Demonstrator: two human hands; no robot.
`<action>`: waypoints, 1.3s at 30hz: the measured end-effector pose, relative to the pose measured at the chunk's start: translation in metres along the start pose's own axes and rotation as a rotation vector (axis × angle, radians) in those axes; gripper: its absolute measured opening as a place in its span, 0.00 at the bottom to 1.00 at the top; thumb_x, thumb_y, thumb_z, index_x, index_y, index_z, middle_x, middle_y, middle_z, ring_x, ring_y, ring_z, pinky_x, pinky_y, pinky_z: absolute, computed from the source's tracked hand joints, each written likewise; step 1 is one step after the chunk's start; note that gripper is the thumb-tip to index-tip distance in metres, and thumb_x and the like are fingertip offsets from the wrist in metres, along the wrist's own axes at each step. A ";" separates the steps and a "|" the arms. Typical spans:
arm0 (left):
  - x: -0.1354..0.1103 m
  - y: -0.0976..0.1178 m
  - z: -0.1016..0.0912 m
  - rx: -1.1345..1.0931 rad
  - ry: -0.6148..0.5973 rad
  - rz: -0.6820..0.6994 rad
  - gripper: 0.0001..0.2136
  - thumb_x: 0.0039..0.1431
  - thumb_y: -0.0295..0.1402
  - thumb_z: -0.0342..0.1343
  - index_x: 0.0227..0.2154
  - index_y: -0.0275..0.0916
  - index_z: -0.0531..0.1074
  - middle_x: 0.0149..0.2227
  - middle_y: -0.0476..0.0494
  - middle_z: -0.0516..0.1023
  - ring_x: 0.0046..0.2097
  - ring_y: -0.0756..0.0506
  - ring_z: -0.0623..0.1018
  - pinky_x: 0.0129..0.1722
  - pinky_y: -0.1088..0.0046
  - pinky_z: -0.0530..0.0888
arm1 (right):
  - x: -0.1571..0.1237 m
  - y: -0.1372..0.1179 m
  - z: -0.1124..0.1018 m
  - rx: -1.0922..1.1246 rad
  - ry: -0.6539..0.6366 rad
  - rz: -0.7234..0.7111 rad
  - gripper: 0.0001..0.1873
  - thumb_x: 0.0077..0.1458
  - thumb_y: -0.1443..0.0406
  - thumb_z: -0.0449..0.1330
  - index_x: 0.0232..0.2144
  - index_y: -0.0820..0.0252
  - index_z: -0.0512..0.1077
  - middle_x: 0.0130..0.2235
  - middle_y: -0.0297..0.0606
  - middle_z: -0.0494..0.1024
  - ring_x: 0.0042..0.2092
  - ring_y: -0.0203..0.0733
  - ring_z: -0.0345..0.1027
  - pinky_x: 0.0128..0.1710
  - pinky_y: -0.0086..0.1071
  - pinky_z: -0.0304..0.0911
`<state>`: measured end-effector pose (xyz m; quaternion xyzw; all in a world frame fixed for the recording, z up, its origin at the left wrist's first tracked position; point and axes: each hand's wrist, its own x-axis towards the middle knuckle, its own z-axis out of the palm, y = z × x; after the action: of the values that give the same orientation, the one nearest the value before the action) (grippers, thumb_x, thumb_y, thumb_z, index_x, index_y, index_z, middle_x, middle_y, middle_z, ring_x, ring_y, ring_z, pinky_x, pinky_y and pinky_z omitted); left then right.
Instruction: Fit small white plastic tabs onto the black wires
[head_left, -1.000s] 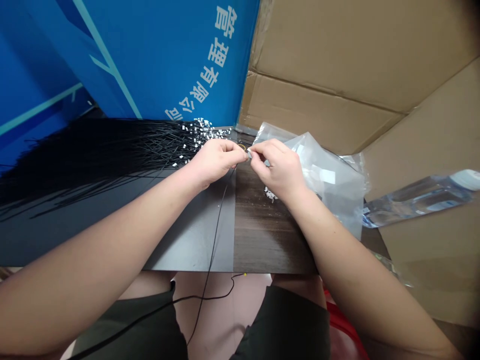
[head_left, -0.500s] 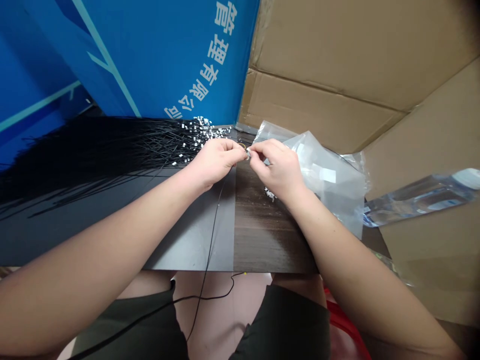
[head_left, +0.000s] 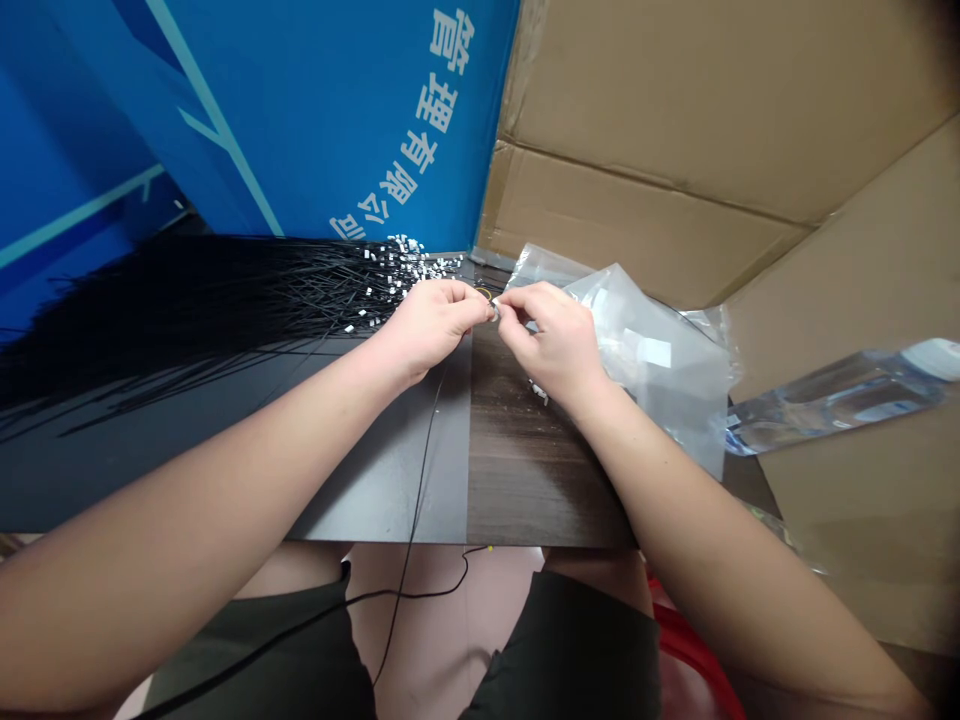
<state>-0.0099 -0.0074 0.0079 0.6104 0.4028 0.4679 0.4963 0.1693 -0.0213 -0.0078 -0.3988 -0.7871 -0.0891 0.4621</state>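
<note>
My left hand (head_left: 429, 322) and my right hand (head_left: 553, 338) meet fingertip to fingertip over the dark wooden table (head_left: 525, 470). Both are closed in a pinch. The left pinches the end of a thin black wire (head_left: 420, 470) that runs down over the table's front edge to my lap. The right pinches a small white connector (head_left: 495, 312) against that wire end. A large bundle of black wires (head_left: 172, 310) with white connectors (head_left: 405, 262) on their ends lies to the left. A few loose white connectors (head_left: 538, 390) lie under my right wrist.
A crumpled clear plastic bag (head_left: 652, 350) lies right of my hands. A clear plastic bottle (head_left: 840, 395) rests on its side at the right. Cardboard box walls (head_left: 675, 130) stand behind and to the right; a blue printed panel (head_left: 300, 110) stands behind left.
Almost nothing has moved. The black wire hanging below my left hand has swung slightly to the left; both hands stay pinched together at the same spot.
</note>
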 end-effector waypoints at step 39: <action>-0.004 0.004 0.003 0.065 0.021 0.047 0.08 0.54 0.33 0.61 0.22 0.38 0.72 0.22 0.52 0.68 0.27 0.51 0.65 0.30 0.70 0.59 | -0.003 0.002 0.005 -0.048 0.012 -0.026 0.09 0.67 0.68 0.57 0.37 0.56 0.78 0.38 0.41 0.85 0.40 0.43 0.78 0.41 0.37 0.72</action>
<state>-0.0074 -0.0122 0.0105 0.6305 0.4085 0.4726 0.4607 0.1683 -0.0191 -0.0133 -0.3989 -0.7872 -0.1160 0.4558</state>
